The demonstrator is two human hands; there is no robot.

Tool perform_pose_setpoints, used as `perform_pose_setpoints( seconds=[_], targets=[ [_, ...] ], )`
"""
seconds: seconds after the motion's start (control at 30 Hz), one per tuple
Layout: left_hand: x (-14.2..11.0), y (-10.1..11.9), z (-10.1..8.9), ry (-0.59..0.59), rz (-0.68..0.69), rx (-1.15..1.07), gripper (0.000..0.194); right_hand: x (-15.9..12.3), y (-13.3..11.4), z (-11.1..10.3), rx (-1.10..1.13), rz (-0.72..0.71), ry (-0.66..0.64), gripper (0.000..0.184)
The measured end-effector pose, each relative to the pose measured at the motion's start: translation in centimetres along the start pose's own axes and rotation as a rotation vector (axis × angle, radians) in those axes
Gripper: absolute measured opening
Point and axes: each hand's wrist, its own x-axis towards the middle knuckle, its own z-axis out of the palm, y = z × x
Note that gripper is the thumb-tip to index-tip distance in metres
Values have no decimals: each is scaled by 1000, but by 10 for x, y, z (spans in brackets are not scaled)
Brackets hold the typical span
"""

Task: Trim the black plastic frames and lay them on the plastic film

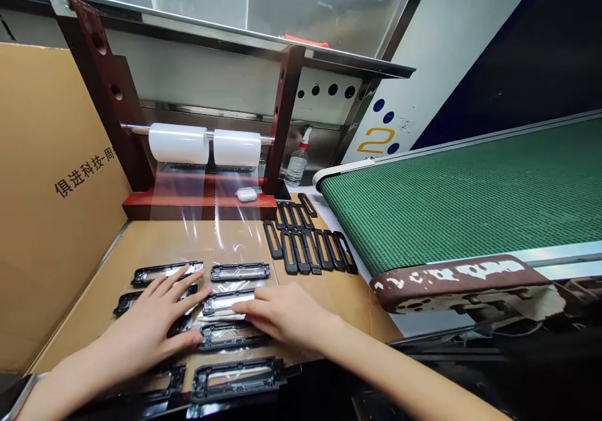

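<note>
My left hand (162,311) lies with fingers spread over the left column of black plastic frames, its fingertips reaching a top-left frame (143,275) and its thumb beside the right column. With fingers pinched together, my right hand (286,314) touches the second frame (219,303) of the right column, at its bright window strip. Whatever lies between those fingers is too small to make out. Above it sits another black frame (239,272); below are a third (221,338) and a nearer one (237,378). Clear film (237,226) runs down toward the frames from behind.
Two white film rolls (179,143) hang on a rod in a dark red stand (202,209). A white case (246,194) rests there. Behind are a clear bottle (297,165) and several black frames (310,251). A green conveyor belt (461,201) borders the right, a cardboard sheet (56,220) the left.
</note>
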Motion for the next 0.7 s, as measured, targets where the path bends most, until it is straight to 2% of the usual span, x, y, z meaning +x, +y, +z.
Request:
perform_pose_setpoints(
  seconds=[0.13, 0.3, 0.43, 0.6, 0.7],
  targets=[
    [2, 3, -6, -52, -12, -37, 58, -7, 11, -8, 38, -26, -52, 23],
    [3, 3, -10, -105, -36, -26, 58, -31, 23, -22, 60, 26, -102, 22],
    [2, 1, -6, -88, -33, -4, 57, -54, 31, -35, 9, 76, -117, 21],
    [1, 0, -7, -97, -34, -5, 58, -90, 41, -65, -61, 128, -134, 23],
    [7, -2, -12, -126, -41, -11, 58, -101, 40, -82, -142, 158, -80, 28]
  ],
)
